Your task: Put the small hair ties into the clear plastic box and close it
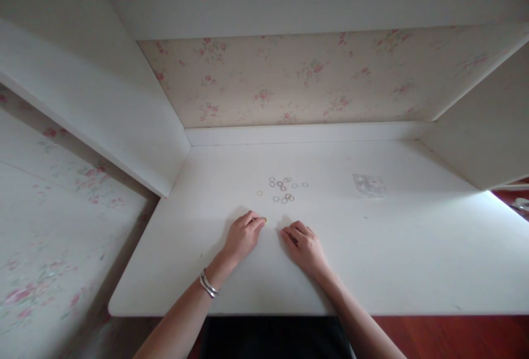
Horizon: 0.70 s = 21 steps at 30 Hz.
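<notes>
Both hands rest on a white desk [372,271]. My left hand [243,236], with a silver bracelet [208,285] on its wrist, has its fingertips pinched on a small ring [264,219] lying on the desk top. My right hand [303,245] lies beside it, fingers curled down on the surface; a dark small thing shows under its fingers, too small to name. Several small thin rings [283,188] lie scattered on the desk just beyond both hands.
A small clear plastic bag [369,185] lies to the right of the rings. White side panels [103,105] close in the desk left and right, with a flowered back wall [289,80] and a shelf above. Red floor [454,337] shows below the front edge.
</notes>
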Motion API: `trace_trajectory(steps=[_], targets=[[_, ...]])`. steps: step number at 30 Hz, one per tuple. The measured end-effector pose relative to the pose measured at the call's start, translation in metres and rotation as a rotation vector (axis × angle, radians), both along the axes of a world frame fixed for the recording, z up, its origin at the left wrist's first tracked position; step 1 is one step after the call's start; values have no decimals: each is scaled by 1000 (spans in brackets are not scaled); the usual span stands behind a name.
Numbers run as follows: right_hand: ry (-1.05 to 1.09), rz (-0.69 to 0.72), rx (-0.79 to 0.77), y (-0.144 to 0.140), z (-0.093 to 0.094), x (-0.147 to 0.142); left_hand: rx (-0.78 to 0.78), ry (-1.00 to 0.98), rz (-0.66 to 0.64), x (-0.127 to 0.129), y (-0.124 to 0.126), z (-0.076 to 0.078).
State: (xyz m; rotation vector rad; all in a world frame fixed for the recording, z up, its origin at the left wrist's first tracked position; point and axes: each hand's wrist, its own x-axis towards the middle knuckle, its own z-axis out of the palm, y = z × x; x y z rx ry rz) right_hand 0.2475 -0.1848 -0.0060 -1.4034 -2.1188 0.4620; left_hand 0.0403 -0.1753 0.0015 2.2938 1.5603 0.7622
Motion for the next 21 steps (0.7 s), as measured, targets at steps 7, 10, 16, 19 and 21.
trace_trajectory(steps=[7, 10, 16, 19, 21], targets=[[-24, 2, -5, 0, 2, -2, 9, 44, -4, -1, 0, 0], [-29, -9, -23, 0, 2, -2, 15, 46, -14, -2, 0, 0], [-122, 30, -131, 14, 15, -9, 23, -177, 29, -4, 1, -6], [-220, 49, -190, 33, 28, -23, -27, -319, 115, -10, 5, -8], [-290, 44, -210, 48, 35, -36, -37, -378, 169, -13, 8, -9]])
